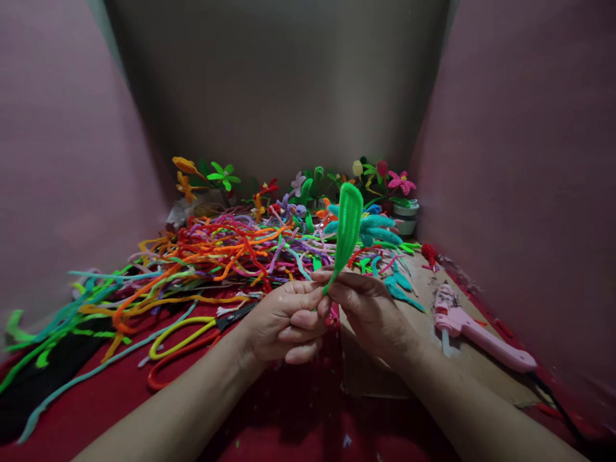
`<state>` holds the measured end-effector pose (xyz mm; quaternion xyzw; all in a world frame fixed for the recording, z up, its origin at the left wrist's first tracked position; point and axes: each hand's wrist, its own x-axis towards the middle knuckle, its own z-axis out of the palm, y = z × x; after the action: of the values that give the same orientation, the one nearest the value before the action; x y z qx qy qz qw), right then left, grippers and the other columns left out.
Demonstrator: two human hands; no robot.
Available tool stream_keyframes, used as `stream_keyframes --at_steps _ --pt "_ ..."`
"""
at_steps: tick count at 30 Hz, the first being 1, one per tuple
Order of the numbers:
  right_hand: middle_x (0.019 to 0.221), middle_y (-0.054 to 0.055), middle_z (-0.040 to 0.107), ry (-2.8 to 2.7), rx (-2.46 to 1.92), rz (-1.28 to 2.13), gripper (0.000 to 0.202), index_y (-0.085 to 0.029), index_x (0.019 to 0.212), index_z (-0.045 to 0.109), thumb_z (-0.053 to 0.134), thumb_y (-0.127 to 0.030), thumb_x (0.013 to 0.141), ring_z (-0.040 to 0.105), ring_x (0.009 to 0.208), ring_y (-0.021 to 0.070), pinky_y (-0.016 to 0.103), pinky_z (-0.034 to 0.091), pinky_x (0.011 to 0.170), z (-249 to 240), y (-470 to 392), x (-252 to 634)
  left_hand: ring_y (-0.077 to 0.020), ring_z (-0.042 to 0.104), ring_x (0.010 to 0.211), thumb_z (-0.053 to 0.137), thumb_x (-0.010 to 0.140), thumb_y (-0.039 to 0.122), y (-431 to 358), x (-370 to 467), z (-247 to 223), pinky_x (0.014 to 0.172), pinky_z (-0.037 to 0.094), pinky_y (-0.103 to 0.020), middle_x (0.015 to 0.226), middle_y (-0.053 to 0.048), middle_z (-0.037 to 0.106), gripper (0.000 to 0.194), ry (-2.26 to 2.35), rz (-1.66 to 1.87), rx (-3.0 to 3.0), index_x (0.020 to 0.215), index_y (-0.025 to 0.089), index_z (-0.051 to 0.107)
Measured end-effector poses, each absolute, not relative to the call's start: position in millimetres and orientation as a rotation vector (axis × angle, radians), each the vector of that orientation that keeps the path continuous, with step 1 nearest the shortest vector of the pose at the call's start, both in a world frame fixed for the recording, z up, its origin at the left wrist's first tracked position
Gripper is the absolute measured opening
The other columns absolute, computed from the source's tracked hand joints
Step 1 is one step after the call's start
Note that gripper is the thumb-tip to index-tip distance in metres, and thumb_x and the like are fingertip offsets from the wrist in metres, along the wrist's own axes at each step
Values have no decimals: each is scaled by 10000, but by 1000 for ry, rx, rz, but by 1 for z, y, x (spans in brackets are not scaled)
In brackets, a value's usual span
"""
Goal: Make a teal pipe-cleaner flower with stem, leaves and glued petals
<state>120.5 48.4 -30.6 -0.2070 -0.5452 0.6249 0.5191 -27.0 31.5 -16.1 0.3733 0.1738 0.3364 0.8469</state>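
A green pipe-cleaner leaf [349, 224] stands upright, leaning slightly right, above my two hands in the middle of the view. My left hand [291, 321] is closed, its thumb and forefinger pinching the leaf's narrow lower end. From the other side my right hand [368, 308] also pinches that base, its thumb and fingertips meeting around it. The two sets of fingertips touch or nearly touch. Behind the leaf lies a teal pipe-cleaner flower [378, 228].
Many loose coloured pipe cleaners [226, 247] are heaped at the left and centre. Scissors [185, 340] with yellow and red handles lie left of my hands. A pink glue gun [481, 330] rests on cardboard [368, 372] at right. Potted pipe-cleaner flowers [402, 183] line the back wall.
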Motion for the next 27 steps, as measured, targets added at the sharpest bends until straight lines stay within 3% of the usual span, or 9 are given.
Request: stream_keyframes --at_steps 7,13,17,21,27 --pt "658 -28 623 -1345 -544 1436 117 -234 740 706 594 -240 772 546 677 129 270 420 736 -28 47 120 -3 157 266 530 823 262 34 -28 -16 285 372 -159 419 109 306 162 516 774 912 728 136 566" --pt "666 -20 555 -1330 -654 1330 175 -199 582 637 611 -249 748 482 651 128 265 403 677 -25 47 121 -86 510 436 507 823 397 36 -29 1 446 418 -205 535 -2 561 323 963 880 1427 682 120 596" --pt "643 -23 528 -1407 -781 1230 166 -205 562 638 619 -234 724 453 656 131 265 398 691 -16 45 123 -92 533 556 602 762 323 36 -27 5 529 431 -206 665 10 597 182 1237 1223 1532 807 148 618" --pt "619 -32 502 -1419 -794 1209 170 -210 532 621 622 -211 703 418 616 119 248 392 642 -15 45 122 -134 564 750 631 747 248 33 -25 -1 681 449 -240 797 -20 617 107 1261 1405 1850 814 167 648" --pt "646 -35 491 -1379 -762 1251 128 -208 585 640 622 -239 708 416 640 115 238 365 626 -27 46 120 -117 539 724 557 805 148 32 -26 -7 670 435 -225 770 -21 575 87 1142 1475 2219 805 176 639"
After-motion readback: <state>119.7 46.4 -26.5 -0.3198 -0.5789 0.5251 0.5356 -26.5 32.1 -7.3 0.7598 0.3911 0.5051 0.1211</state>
